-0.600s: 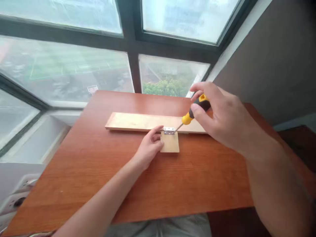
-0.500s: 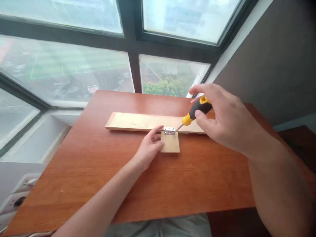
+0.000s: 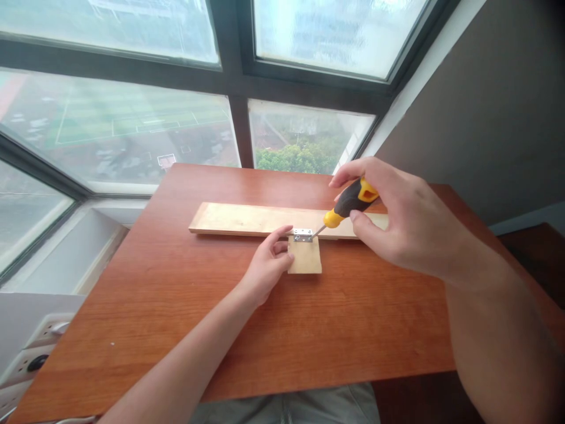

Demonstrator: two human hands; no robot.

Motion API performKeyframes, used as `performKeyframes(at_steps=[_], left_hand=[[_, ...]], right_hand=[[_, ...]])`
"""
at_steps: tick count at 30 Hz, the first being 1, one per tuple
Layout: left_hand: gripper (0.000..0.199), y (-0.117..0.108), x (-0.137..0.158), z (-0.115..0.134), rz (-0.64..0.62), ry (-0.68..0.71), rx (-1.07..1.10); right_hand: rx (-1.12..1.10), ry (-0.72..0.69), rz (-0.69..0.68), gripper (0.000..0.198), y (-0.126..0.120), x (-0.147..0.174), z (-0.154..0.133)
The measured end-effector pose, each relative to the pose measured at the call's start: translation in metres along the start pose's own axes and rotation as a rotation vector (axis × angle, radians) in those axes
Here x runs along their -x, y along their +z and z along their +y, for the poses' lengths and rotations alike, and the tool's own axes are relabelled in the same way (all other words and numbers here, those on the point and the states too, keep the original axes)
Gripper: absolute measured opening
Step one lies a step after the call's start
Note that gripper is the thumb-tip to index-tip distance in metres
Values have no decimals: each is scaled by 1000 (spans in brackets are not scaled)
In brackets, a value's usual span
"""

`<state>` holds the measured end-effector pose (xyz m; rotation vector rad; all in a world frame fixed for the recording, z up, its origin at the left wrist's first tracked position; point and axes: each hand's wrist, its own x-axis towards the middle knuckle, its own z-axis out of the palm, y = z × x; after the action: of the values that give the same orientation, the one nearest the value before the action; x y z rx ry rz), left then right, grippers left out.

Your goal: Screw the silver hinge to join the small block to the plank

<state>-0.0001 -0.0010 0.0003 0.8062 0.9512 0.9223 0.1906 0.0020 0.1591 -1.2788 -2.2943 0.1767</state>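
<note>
My right hand (image 3: 399,218) loosely grips the yellow-and-black screwdriver (image 3: 351,200); its tip (image 3: 313,237), hard to make out, reaches the right end of the silver metal hinge (image 3: 302,235). My left hand (image 3: 267,263) grips the left edge of the small square wooden board (image 3: 306,259). Beyond it, my right hand hides part of the long pale wooden plank (image 3: 242,218).
</note>
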Motion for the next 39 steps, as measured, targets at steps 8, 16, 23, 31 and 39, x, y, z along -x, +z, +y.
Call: performKeyframes(at_steps=[8,16,23,31,39], left_hand=[[69,1,-1,0,13,7,-18],[67,3,0,2,26,-1,-64],[66,2,0,1,19,18,-84],[67,1,1,2,10,14,-84],[67,0,0,0,16,18,-82]], right_hand=[[257,43,141,29,9,-1,2],[349,-21,240,27,2,1,-3],[358,-68,301,28,2,1,-10],[333,-32,297,27,4,1,-12],[353,-24,296,25,3,1,-14]])
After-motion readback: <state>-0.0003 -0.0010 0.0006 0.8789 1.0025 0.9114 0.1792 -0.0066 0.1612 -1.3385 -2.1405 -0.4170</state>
